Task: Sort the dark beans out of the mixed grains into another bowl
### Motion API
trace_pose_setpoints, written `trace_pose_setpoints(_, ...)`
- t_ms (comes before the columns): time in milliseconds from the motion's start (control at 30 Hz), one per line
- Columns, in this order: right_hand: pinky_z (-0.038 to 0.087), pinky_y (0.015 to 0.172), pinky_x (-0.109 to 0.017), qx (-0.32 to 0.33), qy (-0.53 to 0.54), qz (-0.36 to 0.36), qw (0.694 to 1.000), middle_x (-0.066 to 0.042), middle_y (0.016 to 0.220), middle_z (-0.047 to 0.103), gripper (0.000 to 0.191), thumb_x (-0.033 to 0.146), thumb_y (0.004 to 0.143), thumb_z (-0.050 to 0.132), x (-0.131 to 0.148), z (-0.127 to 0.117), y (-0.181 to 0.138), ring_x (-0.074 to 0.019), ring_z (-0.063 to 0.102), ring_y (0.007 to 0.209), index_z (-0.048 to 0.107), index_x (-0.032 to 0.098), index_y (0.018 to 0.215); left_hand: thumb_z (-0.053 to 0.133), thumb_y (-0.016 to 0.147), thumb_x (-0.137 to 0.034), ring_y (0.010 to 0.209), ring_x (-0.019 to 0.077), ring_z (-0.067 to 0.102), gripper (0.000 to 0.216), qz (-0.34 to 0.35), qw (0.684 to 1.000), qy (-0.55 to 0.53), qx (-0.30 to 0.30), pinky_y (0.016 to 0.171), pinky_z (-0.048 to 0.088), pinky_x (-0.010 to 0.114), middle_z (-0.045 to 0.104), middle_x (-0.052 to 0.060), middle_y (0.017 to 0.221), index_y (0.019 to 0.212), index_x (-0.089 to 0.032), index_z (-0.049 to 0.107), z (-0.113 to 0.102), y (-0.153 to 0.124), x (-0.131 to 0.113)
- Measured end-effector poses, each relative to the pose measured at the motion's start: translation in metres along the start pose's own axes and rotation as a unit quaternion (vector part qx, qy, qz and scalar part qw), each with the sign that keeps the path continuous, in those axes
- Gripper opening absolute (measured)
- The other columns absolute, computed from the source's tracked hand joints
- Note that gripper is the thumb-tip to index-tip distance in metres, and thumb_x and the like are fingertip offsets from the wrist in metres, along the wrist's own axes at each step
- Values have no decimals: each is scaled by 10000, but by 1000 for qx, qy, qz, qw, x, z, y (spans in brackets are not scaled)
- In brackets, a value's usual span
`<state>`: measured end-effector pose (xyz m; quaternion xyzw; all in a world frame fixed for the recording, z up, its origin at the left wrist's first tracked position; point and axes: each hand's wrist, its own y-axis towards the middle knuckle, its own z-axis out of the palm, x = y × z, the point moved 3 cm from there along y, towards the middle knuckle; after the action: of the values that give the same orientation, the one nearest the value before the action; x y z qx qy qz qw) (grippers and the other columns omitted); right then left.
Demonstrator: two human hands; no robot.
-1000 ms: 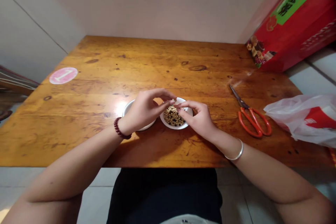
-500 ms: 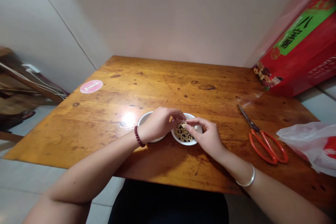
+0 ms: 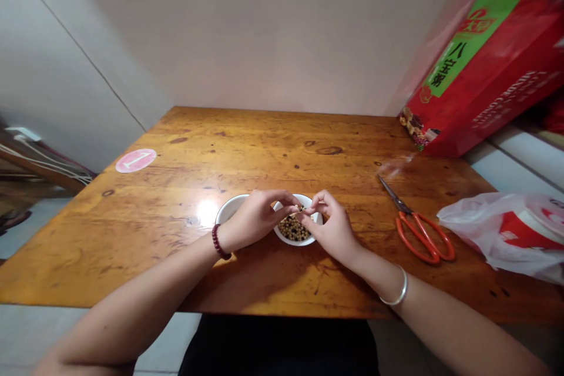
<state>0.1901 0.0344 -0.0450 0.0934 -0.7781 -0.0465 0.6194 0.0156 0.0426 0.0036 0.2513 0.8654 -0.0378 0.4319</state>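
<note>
A white bowl holds many small round beads, mostly pale yellow with some dark ones. Above it, my left hand, with a dark red bead bracelet at the wrist, pinches one end of a thin pale thread. My right hand, wearing a silver bangle, pinches the thread from the other side, fingertips close to the left ones. Whether a bead sits between the fingers is too small to tell. A second white bowl stands to the left, largely hidden behind my left hand.
Orange-handled scissors lie to the right on the wooden table. Beyond them are a white plastic bag with a red-and-white container and a large red box. A pink round sticker marks the table's left side.
The view has shifted, so the table things appear further left. My fingertips have drawn slightly apart, and the thin thread now shows between them over the bead bowl.
</note>
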Motion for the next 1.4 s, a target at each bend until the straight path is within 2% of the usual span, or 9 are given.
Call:
trace_pose_setpoints(200, 532, 740, -299, 7, -23, -25, 999, -2, 776, 696, 212, 276, 737, 729, 5, 0, -1, -196, 724, 793, 532, 234, 805, 619, 895, -216, 776, 127, 676, 103, 22, 998, 42, -42, 675, 502, 223, 756, 5, 901, 940, -218, 712, 6, -1, -1)
trace_pose_setpoints(267, 550, 766, -319, 17, -21, -22, 999, -13, 798, 727, 151, 261, 747, 712, 4, -1, -1, -195, 729, 792, 597, 227, 839, 621, 898, -219, 789, 128, 668, 104, 29, 996, 50, -65, 679, 504, 225, 748, 9, 904, 948, -222, 712, 7, -2, -3)
trace_pose_setpoints(367, 577, 784, -354, 24, -14, -9, 1000, -46, 877, 774, 175, 277, 754, 715, 1, -2, 0, -212, 743, 811, 709, 218, 918, 613, 912, -251, 781, 131, 656, 110, 39, 993, 56, -98, 673, 512, 232, 736, 18, 887, 956, -231, 712, 8, -3, -3)
trace_pose_setpoints(500, 576, 841, -388, 23, -32, -21, 999, -62, 916, 791, 162, 338, 776, 728, -1, -3, 1, -243, 749, 873, 771, 223, 882, 602, 920, -259, 742, 125, 644, 107, 43, 990, 56, -120, 660, 524, 235, 725, 20, 879, 960, -234, 698, 7, -5, 0)
trace_pose_setpoints(767, 544, 728, -330, -8, -39, -57, 998, -43, 782, 764, 130, 331, 779, 704, 10, -5, 2, -205, 715, 740, 737, 206, 768, 620, 919, -341, 800, 140, 687, 159, 36, 995, -5, -91, 682, 533, 237, 749, 34, 900, 951, -212, 706, 5, -2, -1)
trace_pose_setpoints(1000, 528, 731, -332, -11, -57, -70, 996, -34, 741, 751, 108, 298, 780, 684, 15, -6, 1, -197, 696, 714, 708, 214, 715, 609, 922, -395, 822, 145, 692, 219, 2, 996, -43, -83, 670, 541, 229, 751, 41, 925, 937, -200, 709, 6, 0, 2)
trace_pose_setpoints(1267, 524, 756, -360, -17, -58, -62, 996, -48, 784, 762, 119, 312, 780, 689, 14, -7, 0, -213, 698, 765, 726, 209, 734, 606, 926, -398, 814, 143, 687, 237, 11, 997, -41, -63, 663, 536, 224, 752, 47, 928, 972, -194, 716, 6, 0, 0)
trace_pose_setpoints(1400, 510, 737, -354, -22, -54, -71, 996, -46, 757, 755, 133, 320, 782, 691, 15, -7, 0, -205, 687, 735, 724, 204, 725, 602, 926, -411, 838, 141, 683, 254, -5, 997, -49, -53, 694, 530, 219, 751, 40, 946, 975, -192, 721, 6, 0, 1)
